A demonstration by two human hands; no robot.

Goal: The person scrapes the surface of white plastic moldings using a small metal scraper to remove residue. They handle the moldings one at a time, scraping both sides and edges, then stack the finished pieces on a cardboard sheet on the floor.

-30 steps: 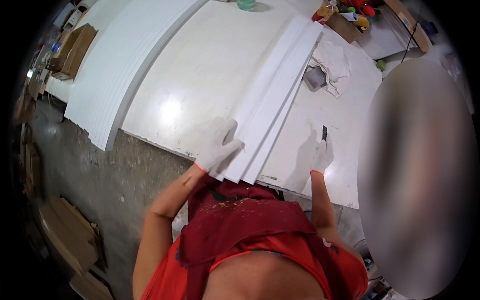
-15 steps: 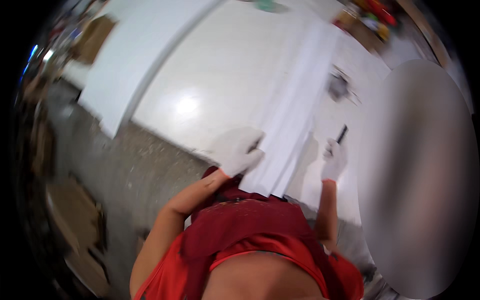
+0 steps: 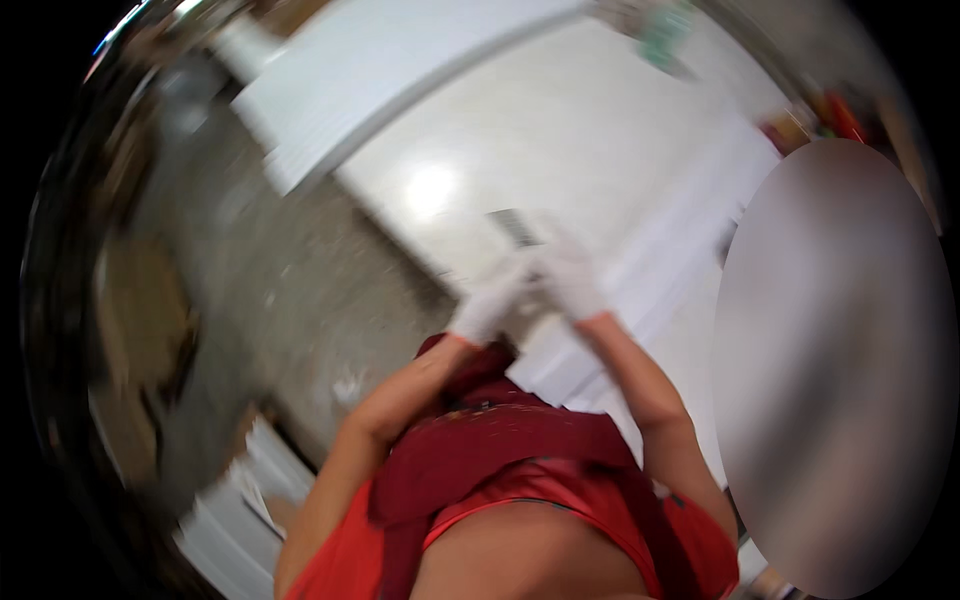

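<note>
My two hands, in white gloves, meet over the white table. My right hand (image 3: 572,282) is closed, and a short dark slim tool (image 3: 513,228) juts out beyond the fingers, too blurred to name more exactly. Touching it from the left is my left hand (image 3: 497,297), its fingers smeared by motion and partly hidden. Just right of my hands lies a bundle of long white strips (image 3: 655,265), running from my apron toward the far right. Their near ends rest against the table's front edge by my body.
White stacked panels (image 3: 390,75) lie along the far left of the white tabletop (image 3: 450,135). A greenish clear object (image 3: 662,40) stands at the back. Flattened cardboard (image 3: 145,315) and more white strips (image 3: 250,480) are on the floor at left. A grey blurred oval covers the right side.
My right hand has swung left, from beside the strips across to my left hand, bringing the dark tool along. The view has shifted, so the table sits farther right.
</note>
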